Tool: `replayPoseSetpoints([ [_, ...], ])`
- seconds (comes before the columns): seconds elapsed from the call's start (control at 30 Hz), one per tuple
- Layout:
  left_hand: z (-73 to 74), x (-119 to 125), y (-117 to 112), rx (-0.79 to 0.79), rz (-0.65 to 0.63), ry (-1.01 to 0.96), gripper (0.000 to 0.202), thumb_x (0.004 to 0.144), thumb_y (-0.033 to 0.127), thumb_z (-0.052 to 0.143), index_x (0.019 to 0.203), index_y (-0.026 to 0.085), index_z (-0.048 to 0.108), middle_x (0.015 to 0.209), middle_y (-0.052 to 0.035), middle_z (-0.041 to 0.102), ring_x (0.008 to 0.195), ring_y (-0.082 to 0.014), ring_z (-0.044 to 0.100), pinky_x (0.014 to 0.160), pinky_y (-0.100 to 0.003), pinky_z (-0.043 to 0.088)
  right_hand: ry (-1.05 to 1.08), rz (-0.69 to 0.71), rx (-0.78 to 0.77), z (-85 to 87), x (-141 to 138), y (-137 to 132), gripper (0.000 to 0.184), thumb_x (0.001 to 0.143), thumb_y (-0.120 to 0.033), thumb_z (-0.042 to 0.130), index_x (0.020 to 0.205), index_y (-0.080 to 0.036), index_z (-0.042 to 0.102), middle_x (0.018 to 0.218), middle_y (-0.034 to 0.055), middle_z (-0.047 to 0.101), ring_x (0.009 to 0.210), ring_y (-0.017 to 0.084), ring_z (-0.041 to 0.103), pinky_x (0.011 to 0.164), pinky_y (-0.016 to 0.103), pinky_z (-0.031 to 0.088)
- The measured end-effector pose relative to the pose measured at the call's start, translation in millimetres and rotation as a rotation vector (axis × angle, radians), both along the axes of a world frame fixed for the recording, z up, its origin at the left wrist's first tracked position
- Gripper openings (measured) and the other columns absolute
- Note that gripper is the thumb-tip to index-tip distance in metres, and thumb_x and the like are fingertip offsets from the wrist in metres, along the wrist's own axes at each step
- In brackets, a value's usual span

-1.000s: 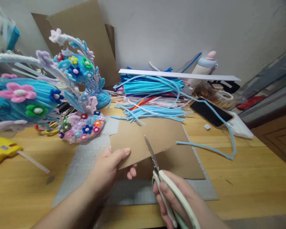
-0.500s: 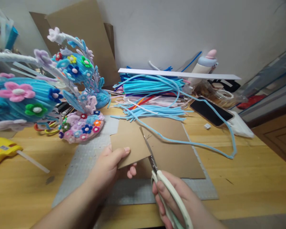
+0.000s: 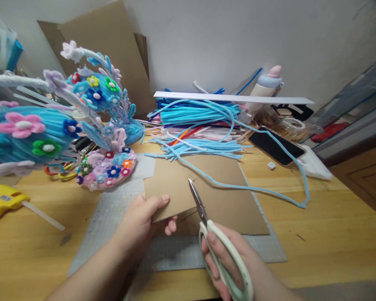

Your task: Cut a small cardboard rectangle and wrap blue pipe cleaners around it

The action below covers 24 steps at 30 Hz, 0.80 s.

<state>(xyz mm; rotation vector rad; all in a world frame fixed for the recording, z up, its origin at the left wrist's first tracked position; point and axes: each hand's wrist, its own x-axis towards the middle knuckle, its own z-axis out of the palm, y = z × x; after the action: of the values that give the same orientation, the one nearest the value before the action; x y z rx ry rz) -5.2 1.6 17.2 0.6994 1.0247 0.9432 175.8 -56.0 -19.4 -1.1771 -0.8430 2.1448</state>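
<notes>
My left hand (image 3: 153,213) pinches the lower left corner of a piece of brown cardboard (image 3: 172,194), thumb on top and fingers underneath. My right hand (image 3: 228,255) grips white-handled scissors (image 3: 224,253), fingers through the loops. The scissor blades point up and away, nearly closed, beside the right edge of the held piece. Beneath lies a larger cardboard sheet (image 3: 232,209) on a grey cutting mat (image 3: 113,225). A long light-blue pipe cleaner (image 3: 263,189) loops across the sheet's far right part.
Pipe-cleaner bundles (image 3: 200,115) lie at the back under a white strip (image 3: 232,98). Flower-covered pipe-cleaner decorations (image 3: 25,129) crowd the left, near a yellow glue gun (image 3: 6,198). A phone (image 3: 277,145) and a bottle (image 3: 266,88) are at the right. Cardboard (image 3: 103,46) leans on the wall.
The scissor blades have come nearer together, and their tips have shifted slightly right and toward me. The left hand keeps its hold on the cardboard.
</notes>
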Motion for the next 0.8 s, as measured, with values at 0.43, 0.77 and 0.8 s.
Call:
replayPoseSetpoints([
  [0.43, -10.9, -11, 9, 0.164, -0.152, 0.107, 0.031, 0.069, 0.030, 0.073, 0.096, 0.018, 0.061, 0.078, -0.0018, 0.067, 0.057, -0.0089, 0.058, 0.052, -0.017, 0.045, -0.001, -0.321, 0.244, 16.7, 25, 35, 0.035, 0.081, -0.049, 0.057, 0.087, -0.015, 0.054, 0.070, 0.0006, 0.060, 0.040, 0.004, 0.048, 0.041, 0.017, 0.030],
  [0.77, -2.9, -3, 9, 0.146, -0.074, 0.241, 0.037, 0.077, 0.042, 0.061, 0.103, 0.016, 0.058, 0.075, -0.0025, 0.068, 0.058, -0.0141, 0.062, 0.049, -0.022, 0.050, -1.533, 0.153, 0.777, 22.1, 78, 68, 0.020, 0.079, -0.038, 0.054, 0.084, -0.025, 0.068, 0.085, 0.0054, 0.068, 0.078, 0.024, 0.060, 0.057, 0.029, 0.032],
  [0.8, -1.8, -3, 9, 0.164, -0.074, 0.313, 0.038, 0.078, 0.044, 0.058, 0.105, 0.017, 0.057, 0.070, -0.0008, 0.065, 0.053, -0.0136, 0.060, 0.041, -0.020, 0.047, -1.589, 0.152, 0.781, 22.7, 80, 70, 0.020, 0.080, -0.037, 0.053, 0.087, -0.025, 0.068, 0.087, 0.0055, 0.068, 0.078, 0.024, 0.061, 0.057, 0.029, 0.031],
])
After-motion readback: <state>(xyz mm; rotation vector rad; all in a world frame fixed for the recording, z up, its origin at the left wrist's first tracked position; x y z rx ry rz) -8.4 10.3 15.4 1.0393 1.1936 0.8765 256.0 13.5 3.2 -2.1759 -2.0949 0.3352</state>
